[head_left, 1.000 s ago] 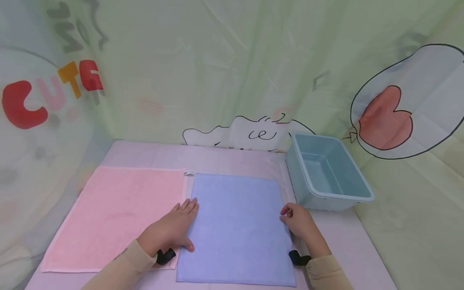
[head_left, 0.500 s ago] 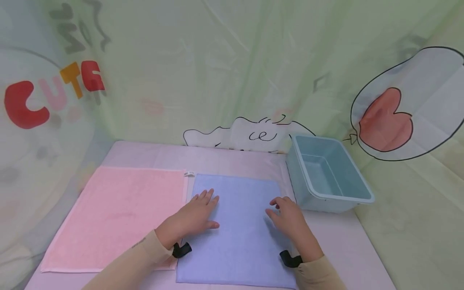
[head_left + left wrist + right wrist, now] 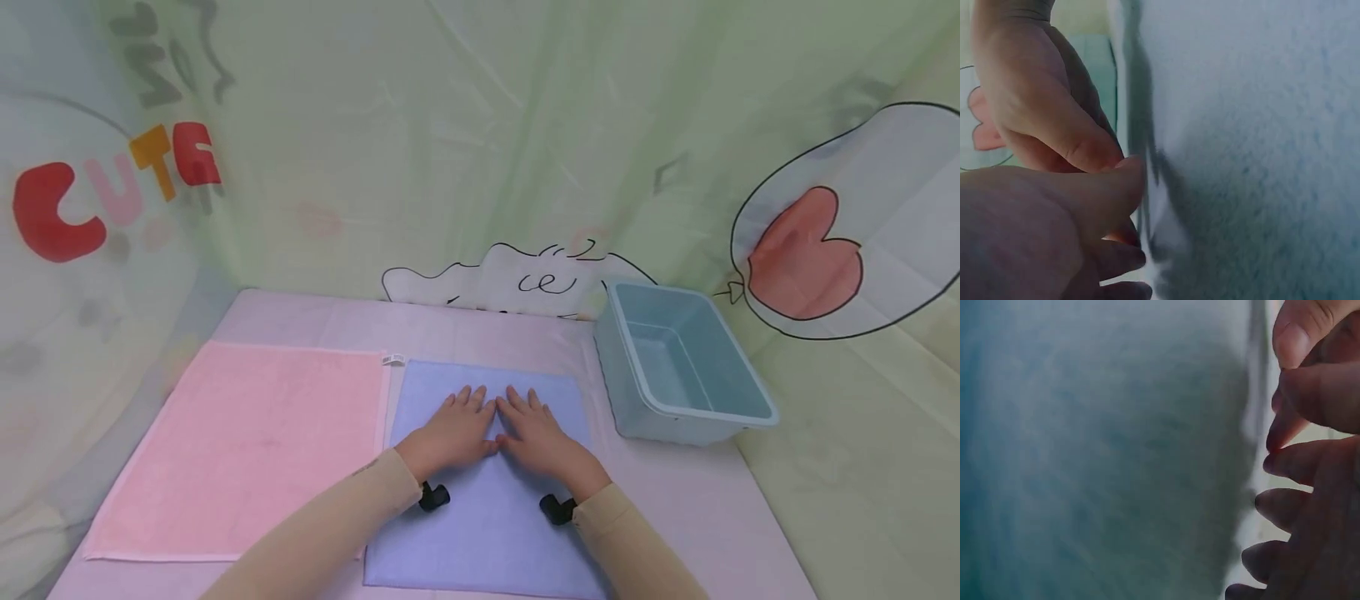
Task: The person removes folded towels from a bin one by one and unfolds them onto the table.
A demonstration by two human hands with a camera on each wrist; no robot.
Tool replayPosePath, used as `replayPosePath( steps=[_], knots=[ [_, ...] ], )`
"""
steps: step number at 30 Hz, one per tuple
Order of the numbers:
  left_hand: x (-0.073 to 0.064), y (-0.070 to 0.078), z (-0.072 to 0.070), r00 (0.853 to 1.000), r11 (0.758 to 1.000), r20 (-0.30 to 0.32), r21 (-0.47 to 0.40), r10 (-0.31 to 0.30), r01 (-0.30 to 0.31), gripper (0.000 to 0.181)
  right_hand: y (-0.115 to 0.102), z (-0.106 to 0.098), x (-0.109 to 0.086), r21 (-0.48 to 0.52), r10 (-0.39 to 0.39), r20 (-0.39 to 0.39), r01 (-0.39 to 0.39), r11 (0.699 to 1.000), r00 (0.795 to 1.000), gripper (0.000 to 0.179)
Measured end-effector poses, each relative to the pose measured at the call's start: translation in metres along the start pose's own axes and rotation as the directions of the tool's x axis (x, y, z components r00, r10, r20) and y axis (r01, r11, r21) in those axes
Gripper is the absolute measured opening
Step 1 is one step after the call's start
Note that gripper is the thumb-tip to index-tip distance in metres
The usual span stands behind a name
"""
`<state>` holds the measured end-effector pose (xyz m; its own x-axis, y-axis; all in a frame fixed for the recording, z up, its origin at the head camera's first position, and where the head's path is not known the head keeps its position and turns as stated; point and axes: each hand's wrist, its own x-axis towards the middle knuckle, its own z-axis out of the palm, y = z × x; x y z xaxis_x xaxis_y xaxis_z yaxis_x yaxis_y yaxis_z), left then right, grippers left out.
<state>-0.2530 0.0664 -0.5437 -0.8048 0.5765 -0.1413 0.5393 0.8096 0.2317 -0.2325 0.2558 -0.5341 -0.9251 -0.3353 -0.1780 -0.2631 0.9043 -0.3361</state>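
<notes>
A blue towel (image 3: pixel 480 542) lies flat on the table, fairly smooth. My left hand (image 3: pixel 456 427) rests on its upper middle, fingers spread and pointing away from me. Beside it, my right hand (image 3: pixel 547 443) lies on the same towel with its fingers extended. The two thumbs and index fingertips meet or nearly meet. In the left wrist view, the left hand (image 3: pixel 1041 231) has its fingertips at the towel surface (image 3: pixel 1260 137), with the other hand right behind. The right wrist view shows the right hand's fingertips (image 3: pixel 1272 509) along the towel (image 3: pixel 1116 456).
A pink towel (image 3: pixel 262 442) is spread flat on the left, its white tag (image 3: pixel 393 360) near the blue towel's far corner. At the back right stands a light blue plastic basin (image 3: pixel 667 358). Printed curtains (image 3: pixel 450 150) enclose the table (image 3: pixel 712 517).
Both hands have moved inward from the blue towel's side edges to its middle, now close together. The right fingers, curled near the edge before, have straightened. Both towels stay in place.
</notes>
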Motion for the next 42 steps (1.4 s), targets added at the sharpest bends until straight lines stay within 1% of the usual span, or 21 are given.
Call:
replayPosePath(
  steps=[3, 5, 9, 15, 17, 20, 23, 27, 29, 31, 32, 35, 38, 42],
  knots=[
    [0.003, 0.003, 0.0, 0.999, 0.999, 0.04, -0.024, -0.031, 0.032, 0.083, 0.001, 0.003, 0.005, 0.001, 0.021, 0.073, -0.021, 1.0, 0.997, 0.074],
    [0.003, 0.003, -0.001, 0.996, 0.998, 0.064, -0.037, -0.057, 0.059, 0.088, 0.001, 0.003, 0.007, -0.005, 0.052, 0.104, -0.052, 0.999, 0.993, 0.077],
    [0.002, -0.001, -0.005, 0.991, 0.991, 0.069, -0.064, -0.11, 0.115, 0.093, 0.003, 0.0, 0.008, -0.027, 0.101, 0.091, -0.099, 0.995, 0.991, 0.082],
    [0.008, -0.016, -0.007, 0.982, 0.979, 0.055, -0.09, -0.178, 0.183, 0.108, 0.009, 0.001, 0.016, -0.084, 0.154, 0.072, -0.148, 0.985, 0.985, 0.092],
    [0.01, -0.022, -0.007, 0.978, 0.974, 0.054, -0.094, -0.2, 0.204, 0.107, 0.012, 0.0, 0.018, -0.094, 0.173, 0.073, -0.166, 0.982, 0.982, 0.095],
    [0.012, -0.027, -0.007, 0.972, 0.968, 0.043, -0.081, -0.233, 0.236, 0.101, 0.017, -0.003, 0.019, -0.087, 0.193, 0.085, -0.186, 0.979, 0.978, 0.098],
    [0.014, -0.032, -0.007, 0.965, 0.961, 0.035, -0.083, -0.261, 0.263, 0.096, 0.023, -0.006, 0.021, -0.052, 0.2, 0.094, -0.196, 0.979, 0.975, 0.103],
    [0.017, -0.039, -0.007, 0.956, 0.953, 0.036, -0.081, -0.291, 0.293, 0.094, 0.042, -0.004, 0.026, -0.003, 0.192, 0.074, -0.193, 0.981, 0.979, 0.112],
    [0.019, -0.044, -0.007, 0.951, 0.947, 0.043, -0.089, -0.305, 0.308, 0.093, 0.052, -0.002, 0.029, -0.001, 0.2, 0.068, -0.2, 0.98, 0.977, 0.115],
    [0.021, -0.049, -0.005, 0.947, 0.943, 0.044, -0.089, -0.318, 0.32, 0.092, 0.059, -0.002, 0.031, -0.008, 0.203, 0.06, -0.203, 0.979, 0.977, 0.116],
    [0.021, -0.051, -0.006, 0.945, 0.94, 0.046, -0.098, -0.323, 0.326, 0.09, 0.059, -0.004, 0.03, -0.015, 0.215, 0.066, -0.214, 0.977, 0.974, 0.116],
    [0.02, -0.055, -0.007, 0.944, 0.936, 0.047, -0.118, -0.327, 0.33, 0.088, 0.065, -0.004, 0.031, -0.023, 0.225, 0.065, -0.224, 0.974, 0.972, 0.118],
    [0.017, -0.056, -0.01, 0.948, 0.939, 0.041, -0.128, -0.316, 0.318, 0.087, 0.068, -0.006, 0.031, -0.011, 0.229, 0.064, -0.229, 0.973, 0.971, 0.121],
    [0.017, -0.059, -0.008, 0.955, 0.948, 0.023, -0.117, -0.296, 0.297, 0.088, 0.07, -0.009, 0.031, 0.005, 0.241, 0.054, -0.242, 0.97, 0.969, 0.122]
  ],
)
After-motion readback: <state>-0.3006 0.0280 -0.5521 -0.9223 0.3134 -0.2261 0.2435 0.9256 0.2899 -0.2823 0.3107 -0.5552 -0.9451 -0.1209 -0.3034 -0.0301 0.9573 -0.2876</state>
